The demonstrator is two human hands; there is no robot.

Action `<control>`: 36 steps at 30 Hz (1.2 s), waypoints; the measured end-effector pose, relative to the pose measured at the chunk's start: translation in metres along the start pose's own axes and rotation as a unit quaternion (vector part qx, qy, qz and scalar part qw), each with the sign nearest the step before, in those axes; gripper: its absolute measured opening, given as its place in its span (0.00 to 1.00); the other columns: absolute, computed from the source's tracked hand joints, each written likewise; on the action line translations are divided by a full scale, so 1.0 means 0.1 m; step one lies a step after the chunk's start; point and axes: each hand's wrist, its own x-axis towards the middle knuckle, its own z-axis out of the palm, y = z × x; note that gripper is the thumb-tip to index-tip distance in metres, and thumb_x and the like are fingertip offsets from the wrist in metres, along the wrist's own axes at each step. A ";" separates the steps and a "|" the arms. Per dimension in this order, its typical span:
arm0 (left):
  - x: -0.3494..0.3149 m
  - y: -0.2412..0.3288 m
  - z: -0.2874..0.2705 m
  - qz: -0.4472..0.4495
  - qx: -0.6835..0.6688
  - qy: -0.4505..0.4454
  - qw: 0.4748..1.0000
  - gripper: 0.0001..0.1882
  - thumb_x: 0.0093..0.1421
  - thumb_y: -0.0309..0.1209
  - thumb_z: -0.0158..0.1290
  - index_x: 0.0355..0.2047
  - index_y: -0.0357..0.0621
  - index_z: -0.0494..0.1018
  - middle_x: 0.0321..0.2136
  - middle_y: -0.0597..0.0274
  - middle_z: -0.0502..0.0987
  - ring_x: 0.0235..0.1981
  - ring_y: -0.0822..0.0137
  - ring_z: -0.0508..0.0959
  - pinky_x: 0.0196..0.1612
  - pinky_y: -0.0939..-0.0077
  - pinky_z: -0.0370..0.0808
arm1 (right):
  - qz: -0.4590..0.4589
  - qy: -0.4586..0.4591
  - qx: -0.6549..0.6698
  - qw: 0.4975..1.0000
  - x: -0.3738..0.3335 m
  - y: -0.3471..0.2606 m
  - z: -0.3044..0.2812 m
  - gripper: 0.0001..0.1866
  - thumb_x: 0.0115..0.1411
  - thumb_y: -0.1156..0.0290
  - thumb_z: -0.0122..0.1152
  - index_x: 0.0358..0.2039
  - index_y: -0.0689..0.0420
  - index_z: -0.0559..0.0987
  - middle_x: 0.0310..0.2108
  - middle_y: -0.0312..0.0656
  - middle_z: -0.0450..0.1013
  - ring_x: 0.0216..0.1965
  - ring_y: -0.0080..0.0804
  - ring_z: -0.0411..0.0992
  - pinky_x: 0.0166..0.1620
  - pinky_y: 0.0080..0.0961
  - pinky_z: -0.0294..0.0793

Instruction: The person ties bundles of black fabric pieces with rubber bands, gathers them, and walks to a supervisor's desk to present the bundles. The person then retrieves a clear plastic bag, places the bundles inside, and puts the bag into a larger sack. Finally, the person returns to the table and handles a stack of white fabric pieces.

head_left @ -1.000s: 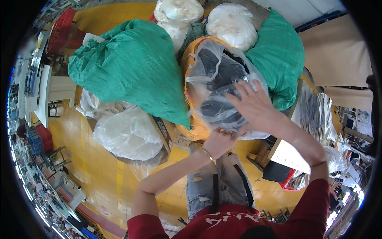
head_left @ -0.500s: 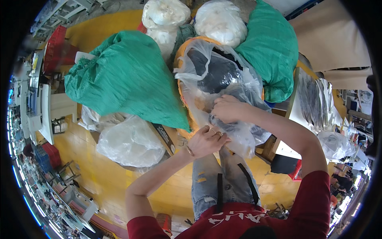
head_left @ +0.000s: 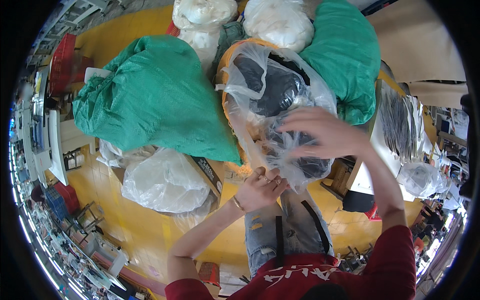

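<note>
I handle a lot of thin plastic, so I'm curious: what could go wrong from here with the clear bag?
1. The left hand grips the near edge of the clear plastic bag; a hard pull might tear it.
2. The rings on that hand sit close to the plastic and could snag it.
3. The right hand is spread over the bag; pressing hard on the dark contents might split the plastic.

R grip blurred – contact w/ clear bag unclear; R-side green sack cut off – top edge.
</note>
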 end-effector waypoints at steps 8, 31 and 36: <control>0.14 0.03 0.01 -0.005 -0.053 0.024 0.998 0.09 0.48 0.34 0.63 0.28 0.47 0.77 0.23 0.73 0.73 0.36 0.73 0.74 0.37 0.69 0.71 | 0.143 0.027 -0.039 0.989 -0.41 0.28 0.53 0.27 0.44 0.52 0.73 0.46 0.42 0.79 0.52 0.43 0.64 0.55 0.43 0.62 0.56 0.42 0.59; 0.46 -0.38 -0.10 -0.074 -0.010 -0.056 0.996 0.13 0.49 0.41 0.63 0.31 0.49 0.77 0.27 0.70 0.76 0.35 0.65 0.76 0.46 0.63 0.69 | 0.359 0.400 -0.246 0.807 -0.86 0.19 0.78 0.37 0.47 0.62 0.73 0.55 0.61 0.68 0.52 0.51 0.64 0.51 0.47 0.65 0.54 0.39 0.65; 0.66 -0.48 -0.31 -0.093 -0.025 -0.020 0.995 0.25 0.52 0.50 0.60 0.44 0.47 0.75 0.44 0.61 0.74 0.46 0.58 0.71 0.54 0.56 0.61 | 0.411 0.397 0.253 0.781 -1.25 0.31 1.05 0.26 0.56 0.60 0.67 0.49 0.66 0.73 0.44 0.45 0.73 0.45 0.35 0.71 0.48 0.32 0.69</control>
